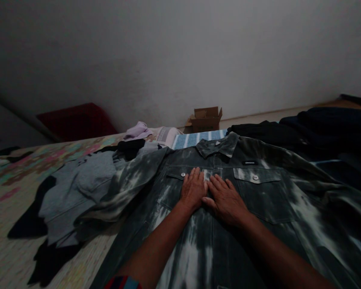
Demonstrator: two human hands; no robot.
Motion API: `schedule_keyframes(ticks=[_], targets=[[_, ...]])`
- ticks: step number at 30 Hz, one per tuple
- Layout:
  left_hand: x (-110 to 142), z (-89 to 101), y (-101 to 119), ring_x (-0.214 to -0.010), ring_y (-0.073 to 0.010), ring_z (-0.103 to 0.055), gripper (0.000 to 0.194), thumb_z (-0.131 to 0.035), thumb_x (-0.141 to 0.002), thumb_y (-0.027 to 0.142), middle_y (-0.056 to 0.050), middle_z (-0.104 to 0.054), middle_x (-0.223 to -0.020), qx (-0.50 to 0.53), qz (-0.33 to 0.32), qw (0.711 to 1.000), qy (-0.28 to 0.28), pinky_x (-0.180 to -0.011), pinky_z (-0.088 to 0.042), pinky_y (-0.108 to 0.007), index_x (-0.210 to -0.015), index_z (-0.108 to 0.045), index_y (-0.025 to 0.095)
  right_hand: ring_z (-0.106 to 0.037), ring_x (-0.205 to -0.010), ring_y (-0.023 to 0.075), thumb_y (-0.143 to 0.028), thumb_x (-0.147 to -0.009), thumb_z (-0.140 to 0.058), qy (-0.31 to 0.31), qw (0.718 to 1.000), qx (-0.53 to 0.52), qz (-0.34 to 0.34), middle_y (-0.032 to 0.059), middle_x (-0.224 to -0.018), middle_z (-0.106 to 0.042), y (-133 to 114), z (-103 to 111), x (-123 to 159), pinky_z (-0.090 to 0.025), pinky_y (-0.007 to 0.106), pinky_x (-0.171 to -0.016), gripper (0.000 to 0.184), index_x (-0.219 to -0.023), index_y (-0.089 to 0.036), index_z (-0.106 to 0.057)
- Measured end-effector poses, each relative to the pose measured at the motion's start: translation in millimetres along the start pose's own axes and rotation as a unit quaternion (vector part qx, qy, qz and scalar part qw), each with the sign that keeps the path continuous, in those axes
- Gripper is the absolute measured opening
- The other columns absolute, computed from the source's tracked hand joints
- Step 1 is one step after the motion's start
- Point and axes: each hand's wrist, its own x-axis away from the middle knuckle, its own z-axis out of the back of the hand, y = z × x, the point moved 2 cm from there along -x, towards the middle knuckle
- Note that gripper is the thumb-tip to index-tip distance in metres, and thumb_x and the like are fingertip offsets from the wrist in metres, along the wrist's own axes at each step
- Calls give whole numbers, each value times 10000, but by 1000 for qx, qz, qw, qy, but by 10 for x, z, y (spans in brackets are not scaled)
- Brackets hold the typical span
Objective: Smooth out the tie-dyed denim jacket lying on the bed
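A dark grey-green jacket (270, 196) with pale tie-dye streaks lies spread out front side up, its collar (218, 146) pointing away from me. Two buttoned chest pockets show on it, with a small dark label above the right-hand one. My left hand (194, 186) rests flat on the chest, just below the left pocket's button. Beside it, my right hand (224, 198) lies flat near the front placket, fingers stretched forward. The hands touch or nearly touch at the middle. Neither grips the cloth.
To the left, grey and black clothes (78, 188) lie heaped on a flowered bedspread (6, 208). Dark folded clothes (333, 126) are piled at the right. Beyond the far edge stands an open cardboard box (206, 119) by the wall, with a dark red object (78, 120) farther left.
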Motion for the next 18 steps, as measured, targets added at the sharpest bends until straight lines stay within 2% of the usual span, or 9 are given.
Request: schedule_keyframes(ticks=[5, 11, 15, 18], targets=[[3, 16, -7, -1348, -254, -321, 415, -346, -930, 292, -125, -403, -1443, 2, -1, 1000, -11, -1074, -294, -468, -1302, -468, 154, -140, -1399, 266, -619, -925, -183, -1, 1000, -1, -1, 105, -1503, -270, -1, 2, 4, -123, 491, -1106, 706, -1416, -145, -365], [-7, -5, -57, -1399, -237, -200, 514, -303, -941, 325, -127, -256, -1516, 41, 3, 997, -69, -1104, -220, -481, -1426, -282, 154, -134, -1400, 272, -626, -923, -173, 1, 1000, 8, 4, 120, -1502, -265, 6, -4, -3, -120, 495, -1108, 729, -1415, -124, -365], [-29, 37, -31, -1401, -244, -192, 508, -304, -943, 331, -143, -260, -1512, 40, 8, 995, -93, -1108, -219, -473, -1401, -329, 113, -136, -1399, 273, -631, -920, -174, -5, 1000, 9, 4, 114, -1504, -257, 6, -8, -1, -119, 499, -1109, 737, -1417, -120, -359], [-57, 115, -55, -1372, -246, -275, 458, -317, -943, 318, -149, -354, -1468, 28, -10, 998, -58, -1111, -206, -478, -1339, -419, 111, -135, -1400, 270, -619, -926, -182, -7, 1000, 13, 5, 112, -1504, -259, -2, -9, 7, -121, 494, -1111, 731, -1419, -108, -351]])
